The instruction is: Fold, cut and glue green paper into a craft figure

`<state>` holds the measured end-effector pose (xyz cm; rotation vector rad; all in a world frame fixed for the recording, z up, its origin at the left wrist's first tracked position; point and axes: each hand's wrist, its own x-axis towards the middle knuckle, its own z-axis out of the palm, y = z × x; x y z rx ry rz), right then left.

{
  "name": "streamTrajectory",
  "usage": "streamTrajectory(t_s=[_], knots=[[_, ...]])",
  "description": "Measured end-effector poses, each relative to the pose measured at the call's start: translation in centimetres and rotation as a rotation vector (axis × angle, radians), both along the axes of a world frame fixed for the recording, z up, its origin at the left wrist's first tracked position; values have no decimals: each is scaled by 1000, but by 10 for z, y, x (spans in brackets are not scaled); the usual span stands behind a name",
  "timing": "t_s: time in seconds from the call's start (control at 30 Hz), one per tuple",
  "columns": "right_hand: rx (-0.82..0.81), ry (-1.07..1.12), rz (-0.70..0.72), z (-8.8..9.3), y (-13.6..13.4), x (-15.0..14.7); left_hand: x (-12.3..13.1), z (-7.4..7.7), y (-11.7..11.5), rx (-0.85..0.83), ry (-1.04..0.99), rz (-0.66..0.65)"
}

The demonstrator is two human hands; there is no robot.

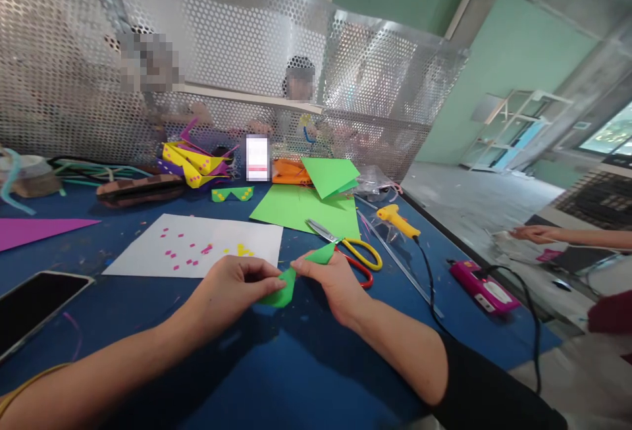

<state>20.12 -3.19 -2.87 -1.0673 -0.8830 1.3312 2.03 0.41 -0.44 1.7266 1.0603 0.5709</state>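
A small folded piece of green paper [285,288] lies between my two hands, low over the blue table [276,377]. My left hand [232,285] pinches its left end with closed fingers. My right hand [333,282] is closed too and grips its right, pointed end. Just behind my right hand lie scissors [348,249] with yellow and red handles.
A white sheet [148,252] with pink and yellow bits lies ahead, green sheets [296,209] behind it. A phone [29,308] sits left, a yellow glue gun [395,219], a clear ruler [399,262] and a pink device [481,288] right. A perforated metal screen [222,41] stands behind, people beyond it; another person's hand [530,234] at far right.
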Motion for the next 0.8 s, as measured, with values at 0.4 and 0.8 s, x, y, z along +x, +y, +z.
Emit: streamTrajectory(t_s=[0.4,0.8], knots=[[-1,13,-46,-10,13,12,1,-4,8,-145,2,33],[56,-41,-128,-1,10,10,0,9,6,9,79,16]])
